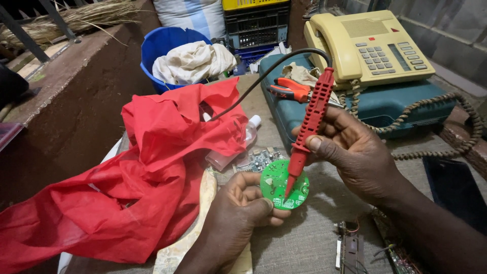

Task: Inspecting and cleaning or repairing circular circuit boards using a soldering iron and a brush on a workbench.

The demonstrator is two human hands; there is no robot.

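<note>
Round circuit board (278,185) in the left hand (238,213): green, white markings. Probe (310,122) in the right hand (355,152): red, black lead. Left of the grip: red cloth (137,177). Behind it: blue tub (162,48), off-white rags, orange-handled pliers (289,90), cream telephone (368,45), teal case (406,104).

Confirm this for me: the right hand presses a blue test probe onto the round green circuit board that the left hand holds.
One detail is wrong: the test probe is red, not blue, as the head view shows. The right hand does press its tip onto the round green circuit board, and the left hand does hold that board.
</note>
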